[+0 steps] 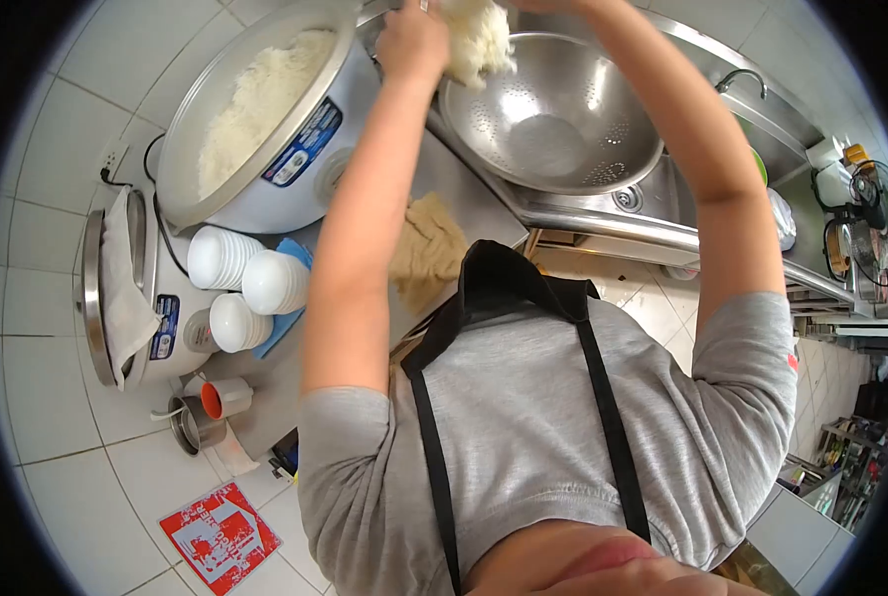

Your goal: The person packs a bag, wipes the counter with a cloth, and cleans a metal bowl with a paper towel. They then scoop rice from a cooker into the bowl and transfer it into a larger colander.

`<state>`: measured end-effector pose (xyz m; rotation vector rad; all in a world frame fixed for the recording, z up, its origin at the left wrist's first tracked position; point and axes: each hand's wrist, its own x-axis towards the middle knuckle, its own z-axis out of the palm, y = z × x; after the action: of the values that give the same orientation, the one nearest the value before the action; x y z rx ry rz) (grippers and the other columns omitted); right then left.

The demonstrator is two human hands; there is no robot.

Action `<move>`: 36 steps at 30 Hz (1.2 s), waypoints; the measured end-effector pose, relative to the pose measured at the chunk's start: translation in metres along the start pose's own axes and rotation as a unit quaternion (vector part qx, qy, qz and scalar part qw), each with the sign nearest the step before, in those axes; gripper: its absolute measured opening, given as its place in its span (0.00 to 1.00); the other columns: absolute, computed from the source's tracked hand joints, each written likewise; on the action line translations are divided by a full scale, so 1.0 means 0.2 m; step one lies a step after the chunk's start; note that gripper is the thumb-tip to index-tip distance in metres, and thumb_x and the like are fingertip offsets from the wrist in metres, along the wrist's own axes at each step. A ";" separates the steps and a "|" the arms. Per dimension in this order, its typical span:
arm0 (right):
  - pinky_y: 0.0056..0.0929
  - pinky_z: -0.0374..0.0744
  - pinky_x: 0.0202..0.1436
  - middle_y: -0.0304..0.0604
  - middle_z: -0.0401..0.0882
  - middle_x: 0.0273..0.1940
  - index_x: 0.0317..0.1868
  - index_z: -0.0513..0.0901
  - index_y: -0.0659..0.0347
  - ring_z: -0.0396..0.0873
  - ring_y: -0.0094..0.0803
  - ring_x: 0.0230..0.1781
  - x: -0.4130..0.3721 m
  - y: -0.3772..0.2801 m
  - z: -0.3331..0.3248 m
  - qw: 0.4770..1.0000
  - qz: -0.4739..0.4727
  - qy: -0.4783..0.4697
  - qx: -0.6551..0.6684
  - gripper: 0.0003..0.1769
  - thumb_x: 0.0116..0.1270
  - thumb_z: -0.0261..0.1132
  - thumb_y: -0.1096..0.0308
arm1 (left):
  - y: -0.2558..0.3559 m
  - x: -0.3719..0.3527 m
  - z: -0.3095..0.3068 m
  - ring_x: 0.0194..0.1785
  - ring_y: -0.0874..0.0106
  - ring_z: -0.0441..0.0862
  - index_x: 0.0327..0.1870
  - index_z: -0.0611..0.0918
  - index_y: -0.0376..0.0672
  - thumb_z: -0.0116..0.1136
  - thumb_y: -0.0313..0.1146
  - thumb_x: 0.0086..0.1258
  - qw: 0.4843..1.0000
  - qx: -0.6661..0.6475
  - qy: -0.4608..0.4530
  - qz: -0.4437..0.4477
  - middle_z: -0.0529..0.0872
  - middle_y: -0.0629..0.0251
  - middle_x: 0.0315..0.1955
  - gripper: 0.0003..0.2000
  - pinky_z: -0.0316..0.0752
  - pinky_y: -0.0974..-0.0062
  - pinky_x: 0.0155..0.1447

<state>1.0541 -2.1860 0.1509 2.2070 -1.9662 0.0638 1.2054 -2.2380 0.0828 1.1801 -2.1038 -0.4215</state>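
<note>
My left hand (413, 45) is closed at the top of the view, beside a clump of white cooked rice (479, 45). What its fingers grip is hidden, though a small shiny bit shows above them. My right hand (551, 4) is mostly cut off by the top edge, so its fingers cannot be seen. Below the rice clump, a large metal colander (553, 117) rests over the sink, with no rice visible inside. Left of my left arm stands a large rice cooker pot (310, 164) holding a mass of white rice (260, 114).
Stacked white bowls (235, 256) stand by a second rice cooker (171, 323). A tan cloth (429, 243) lies on the counter. An orange-lined cup (227, 397) and a metal pot (196, 425) are lower left. A faucet (742, 79) rises behind the sink (677, 189).
</note>
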 end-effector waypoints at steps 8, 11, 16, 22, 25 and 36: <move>0.41 0.78 0.43 0.49 0.81 0.40 0.42 0.82 0.54 0.80 0.46 0.41 -0.28 0.27 0.79 0.993 0.062 -0.029 0.094 0.15 0.55 0.55 0.75 | -0.12 -0.14 0.75 0.48 0.47 0.76 0.66 0.62 0.72 0.43 0.32 0.66 0.962 0.190 0.018 0.193 0.70 0.46 0.57 0.27 0.76 0.58 0.48; 0.40 0.78 0.44 0.49 0.81 0.40 0.41 0.82 0.59 0.80 0.46 0.41 -0.32 0.28 0.88 0.988 0.044 -0.144 0.032 0.15 0.55 0.54 0.76 | -0.09 -0.15 0.76 0.52 0.50 0.74 0.65 0.62 0.73 0.42 0.27 0.65 0.956 0.176 0.059 0.228 0.69 0.50 0.59 0.29 0.76 0.59 0.49; 0.41 0.78 0.45 0.52 0.81 0.42 0.38 0.82 0.65 0.80 0.48 0.44 -0.42 0.34 0.64 0.987 0.052 -0.147 0.023 0.13 0.54 0.54 0.76 | -0.06 -0.09 0.59 0.51 0.53 0.75 0.65 0.64 0.71 0.46 0.34 0.68 0.966 0.135 0.070 0.207 0.71 0.54 0.57 0.25 0.75 0.60 0.49; 0.42 0.75 0.49 0.58 0.79 0.41 0.39 0.82 0.66 0.78 0.50 0.46 -0.45 0.53 0.48 0.990 0.113 -0.075 0.038 0.15 0.51 0.54 0.74 | -0.24 0.01 0.31 0.58 0.52 0.72 0.65 0.64 0.48 0.40 0.38 0.72 0.974 -0.168 0.153 0.002 0.72 0.51 0.57 0.21 0.67 0.63 0.59; 0.40 0.74 0.51 0.56 0.79 0.45 0.44 0.80 0.63 0.77 0.50 0.47 -0.33 0.63 0.40 0.987 0.153 -0.021 0.052 0.17 0.53 0.55 0.70 | -0.44 0.06 0.00 0.56 0.56 0.74 0.62 0.65 0.38 0.39 0.45 0.73 0.902 -0.384 0.163 -0.110 0.75 0.50 0.53 0.23 0.70 0.62 0.55; 0.38 0.77 0.39 0.53 0.81 0.36 0.46 0.76 0.63 0.80 0.43 0.36 0.82 -0.29 0.27 0.950 -0.063 0.255 0.166 0.13 0.63 0.53 0.70 | -1.22 -0.19 -1.10 0.60 0.51 0.67 0.68 0.48 0.44 0.34 0.48 0.73 0.763 -0.431 0.447 -0.178 0.56 0.47 0.64 0.28 0.82 0.57 0.42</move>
<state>1.1272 -2.3499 0.1160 2.1954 -1.6098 0.9103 1.5239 -2.3266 0.0876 0.8966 -0.6773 -0.7112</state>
